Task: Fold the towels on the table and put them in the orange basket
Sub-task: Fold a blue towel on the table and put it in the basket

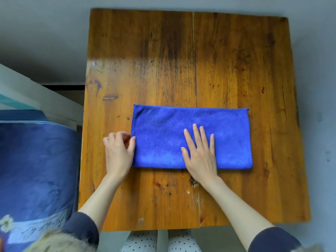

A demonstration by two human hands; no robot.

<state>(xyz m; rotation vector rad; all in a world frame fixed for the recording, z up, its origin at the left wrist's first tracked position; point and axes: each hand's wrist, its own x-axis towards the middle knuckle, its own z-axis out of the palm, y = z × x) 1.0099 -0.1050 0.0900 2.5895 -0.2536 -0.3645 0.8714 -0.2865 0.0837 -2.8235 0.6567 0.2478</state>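
Towel (163, 139), blue microfibre, folded to a long rectangle, lies flat on the wooden table (227, 70) under your right hand (200, 153), palm down, fingers straight and spread. Your left hand (119, 151) pinches the towel's left edge, fingers curled.

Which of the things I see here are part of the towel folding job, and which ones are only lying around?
Part of the job:
- blue towel, lying folded on the table
- wooden table
- left hand, at the towel's left edge
- right hand, flat on the towel

Only lying around:
- dark blue printed cloth, left of the table
- white frame behind it

The orange basket is not in view.
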